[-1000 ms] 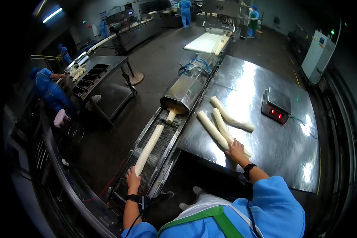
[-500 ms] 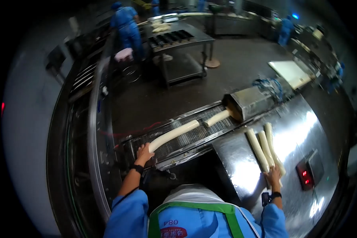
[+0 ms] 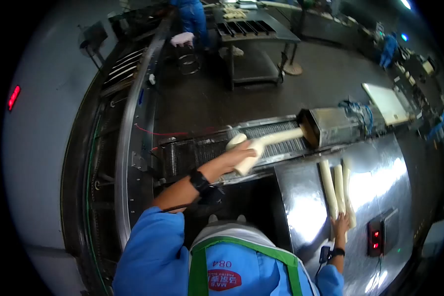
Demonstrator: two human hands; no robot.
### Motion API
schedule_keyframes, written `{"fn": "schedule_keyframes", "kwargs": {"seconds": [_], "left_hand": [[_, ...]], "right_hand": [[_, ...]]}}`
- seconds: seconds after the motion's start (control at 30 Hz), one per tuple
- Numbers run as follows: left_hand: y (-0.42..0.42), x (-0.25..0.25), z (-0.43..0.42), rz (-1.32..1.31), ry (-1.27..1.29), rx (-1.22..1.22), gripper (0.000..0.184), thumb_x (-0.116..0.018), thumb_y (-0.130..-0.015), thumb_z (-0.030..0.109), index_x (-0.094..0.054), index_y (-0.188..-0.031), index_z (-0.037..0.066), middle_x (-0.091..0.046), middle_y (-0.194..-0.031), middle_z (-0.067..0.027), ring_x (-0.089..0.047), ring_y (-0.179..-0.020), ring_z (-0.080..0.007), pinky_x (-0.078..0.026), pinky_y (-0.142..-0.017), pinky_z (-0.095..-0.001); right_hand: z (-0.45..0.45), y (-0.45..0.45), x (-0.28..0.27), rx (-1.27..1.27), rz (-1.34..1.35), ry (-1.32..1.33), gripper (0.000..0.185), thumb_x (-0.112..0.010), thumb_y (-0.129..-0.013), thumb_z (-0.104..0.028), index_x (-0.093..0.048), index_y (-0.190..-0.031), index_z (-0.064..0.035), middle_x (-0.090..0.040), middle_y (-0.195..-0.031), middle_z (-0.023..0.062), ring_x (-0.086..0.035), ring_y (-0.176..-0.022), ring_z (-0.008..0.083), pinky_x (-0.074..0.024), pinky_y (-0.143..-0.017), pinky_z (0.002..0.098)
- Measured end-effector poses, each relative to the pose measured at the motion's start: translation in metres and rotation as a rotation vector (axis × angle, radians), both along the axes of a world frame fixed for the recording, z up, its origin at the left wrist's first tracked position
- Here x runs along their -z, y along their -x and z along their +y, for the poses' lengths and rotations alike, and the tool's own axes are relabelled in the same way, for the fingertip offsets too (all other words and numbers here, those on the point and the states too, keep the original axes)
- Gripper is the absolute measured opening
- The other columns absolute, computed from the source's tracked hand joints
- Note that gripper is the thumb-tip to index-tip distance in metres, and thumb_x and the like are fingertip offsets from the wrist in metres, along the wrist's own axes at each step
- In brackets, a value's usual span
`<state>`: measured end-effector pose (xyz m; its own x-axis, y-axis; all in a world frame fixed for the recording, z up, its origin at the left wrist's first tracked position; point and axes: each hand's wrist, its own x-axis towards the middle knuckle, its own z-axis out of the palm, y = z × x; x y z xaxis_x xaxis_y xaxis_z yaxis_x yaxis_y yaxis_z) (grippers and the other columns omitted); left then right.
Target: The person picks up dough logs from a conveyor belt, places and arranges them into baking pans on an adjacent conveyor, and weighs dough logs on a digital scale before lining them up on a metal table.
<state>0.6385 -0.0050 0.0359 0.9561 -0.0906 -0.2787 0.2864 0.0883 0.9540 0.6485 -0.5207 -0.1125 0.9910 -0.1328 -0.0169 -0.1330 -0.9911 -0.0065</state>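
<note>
A thick pale dough roll [image 3: 246, 165], blurred by motion, is in my left hand [image 3: 238, 155] above the mesh conveyor belt [image 3: 202, 152]. My fingers wrap around it and hide part of its length. Another dough strip [image 3: 286, 136] stretches along the belt from the mouth of the metal housing [image 3: 336, 126]; whether it touches the held roll I cannot tell. On the steel table [image 3: 301, 197], three long dough rolls [image 3: 328, 185] lie side by side. My right hand [image 3: 340, 226] is closed over their near ends, its fingertips partly hidden against the dough.
Right of the rolls is a device with a red display [image 3: 376, 240]. A long metal rail [image 3: 135, 128] runs along my left. Beyond the conveyor stands a steel table with black trays [image 3: 246, 29], a person in blue [image 3: 193, 19] beside it. A white board [image 3: 387, 102] lies far right.
My left hand has moved right along the conveyor and now holds dough across the belt. The strip at the housing extends farther out. My right hand remains at the rolls' near ends; the view has shifted.
</note>
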Motion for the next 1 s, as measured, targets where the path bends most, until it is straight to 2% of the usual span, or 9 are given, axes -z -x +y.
{"fn": "schedule_keyframes", "kwargs": {"seconds": [0.1,0.2,0.3,0.37,0.57,0.7,0.8,0.9,1.0], "left_hand": [[-0.024,-0.015,-0.095,-0.128,-0.136,0.187,0.064,-0.052,-0.075,0.025,-0.022,-0.122,-0.006,-0.038,-0.114,-0.0183,-0.040,-0.103,-0.0210,-0.033,-0.086,-0.0282],[-0.056,0.004,-0.168,-0.130,-0.066,0.731,0.070,-0.047,-0.077,0.045,-0.024,-0.123,-0.003,-0.030,-0.125,-0.0181,-0.027,-0.117,-0.0265,-0.024,-0.094,-0.0310],[-0.083,0.069,-0.203,-0.481,-0.902,0.653,0.056,-0.040,-0.078,0.048,-0.038,-0.117,0.008,-0.035,-0.121,-0.0180,-0.033,-0.112,-0.0313,-0.024,-0.092,-0.0401],[-0.096,0.072,-0.166,-0.401,-1.114,0.455,0.052,-0.047,-0.075,0.041,-0.040,-0.116,0.011,-0.033,-0.123,-0.0178,-0.028,-0.115,-0.0306,-0.024,-0.092,-0.0411],[-0.114,0.126,-0.037,-0.409,-1.519,-0.217,0.055,-0.055,-0.068,0.019,-0.037,-0.119,0.010,-0.037,-0.117,-0.0144,-0.030,-0.112,-0.0288,-0.021,-0.092,-0.0427],[-0.092,0.109,0.001,-0.090,-1.508,-0.103,0.051,-0.053,-0.071,0.015,-0.038,-0.119,0.013,-0.048,-0.104,-0.0115,-0.044,-0.097,-0.0283,-0.028,-0.085,-0.0421],[-0.075,0.105,0.010,-0.084,-1.487,-0.110,0.044,-0.054,-0.072,0.015,-0.041,-0.115,0.014,-0.049,-0.102,-0.0121,-0.046,-0.094,-0.0292,-0.032,-0.080,-0.0420],[-0.063,0.104,0.016,-0.106,-1.533,-0.055,0.047,-0.057,-0.070,0.021,-0.041,-0.112,0.011,-0.049,-0.103,-0.0134,-0.047,-0.093,-0.0308,-0.036,-0.078,-0.0412],[-0.069,0.118,0.018,0.151,-0.889,0.002,0.062,-0.058,-0.062,0.023,-0.033,-0.115,0.001,-0.048,-0.100,-0.0168,-0.051,-0.081,-0.0287,-0.040,-0.074,-0.0335]], "right_hand": [[0.001,-0.017,-0.011,-0.104,0.018,-0.040,0.054,-0.064,-0.061,-0.042,-0.050,-0.099,-0.0060,-0.036,-0.118,0.0175,-0.038,-0.105,0.0332,-0.0336,-0.086,0.0409],[-0.016,-0.042,-0.018,-0.081,0.121,-0.354,0.043,-0.056,-0.067,-0.042,-0.056,-0.090,-0.0053,-0.045,-0.105,0.0219,-0.040,-0.100,0.0359,-0.0315,-0.086,0.0423],[-0.006,-0.042,-0.038,-0.031,0.081,-0.423,0.039,-0.047,-0.075,-0.042,-0.059,-0.089,-0.0078,-0.044,-0.109,0.0222,-0.036,-0.107,0.0349,-0.0239,-0.093,0.0410],[0.012,-0.064,-0.043,-0.182,0.108,-0.611,0.042,-0.048,-0.075,-0.042,-0.054,-0.101,-0.0094,-0.041,-0.116,0.0167,-0.029,-0.114,0.0324,-0.0225,-0.093,0.0420],[0.037,-0.013,-0.038,-0.059,-0.018,-0.128,0.060,-0.064,-0.064,-0.032,-0.039,-0.116,-0.0128,-0.022,-0.130,0.0164,-0.020,-0.120,0.0341,-0.0205,-0.091,0.0515],[0.085,-0.014,-0.063,-0.249,-0.144,-0.084,0.056,-0.063,-0.064,-0.023,-0.042,-0.114,-0.0137,-0.025,-0.129,0.0152,-0.021,-0.120,0.0325,-0.0207,-0.093,0.0488],[0.111,-0.038,-0.042,-0.677,-0.066,-0.087,0.028,-0.049,-0.073,-0.015,-0.055,-0.100,-0.0201,-0.023,-0.131,0.0101,-0.025,-0.118,0.0321,-0.0209,-0.094,0.0491],[0.119,-0.070,-0.028,-0.624,-0.087,-0.136,0.024,-0.045,-0.078,-0.022,-0.054,-0.101,-0.0240,-0.024,-0.131,0.0090,-0.024,-0.119,0.0306,-0.0216,-0.093,0.0488],[0.096,-0.116,-0.021,-0.449,-0.070,-0.237,0.026,-0.048,-0.078,-0.022,-0.055,-0.102,-0.0193,-0.022,-0.132,0.0120,-0.023,-0.120,0.0296,-0.0237,-0.092,0.0463]]}}
